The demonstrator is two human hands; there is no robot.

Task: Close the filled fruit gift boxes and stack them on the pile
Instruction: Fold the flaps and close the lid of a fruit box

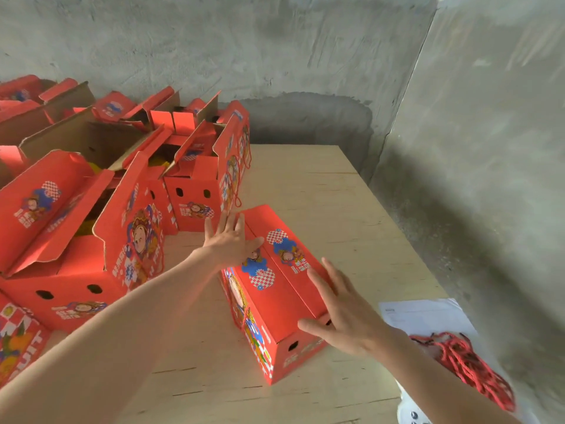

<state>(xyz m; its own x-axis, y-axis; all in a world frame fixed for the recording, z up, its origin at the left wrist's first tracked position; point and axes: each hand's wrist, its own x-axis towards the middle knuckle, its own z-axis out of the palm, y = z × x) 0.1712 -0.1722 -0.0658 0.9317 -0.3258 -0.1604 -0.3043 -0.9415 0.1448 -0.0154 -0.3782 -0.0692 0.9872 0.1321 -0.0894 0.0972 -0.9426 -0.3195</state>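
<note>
Resting flat on a pale plywood tabletop [305,185], a closed red cardboard gift box [275,289] sits at an angle, long and rectangular, its two top flaps folded down so they meet along a centre seam. Its glossy print shows a cartoon figure, blue blotches and red-and-white checks, and small oval holes are punched in its near end panel. The left hand [227,243] lies spread on the far end of that box's top, fingers splayed and palm down, gripping nothing. The right hand [342,313] is likewise open and flat, fingers extended against the box's near right edge, thumb at the corner, pressing rather than clasping. To the left of the closed box stand several open boxes [101,240] of the same red corrugated card, flaps upright with raw brown insides showing; something yellow shows inside a few. To the right of the closed box, a tangle of twisted red cord [464,362] lies over a white paper sheet [428,313]. Rough grey concrete walls [305,50] rise behind the tabletop.
</note>
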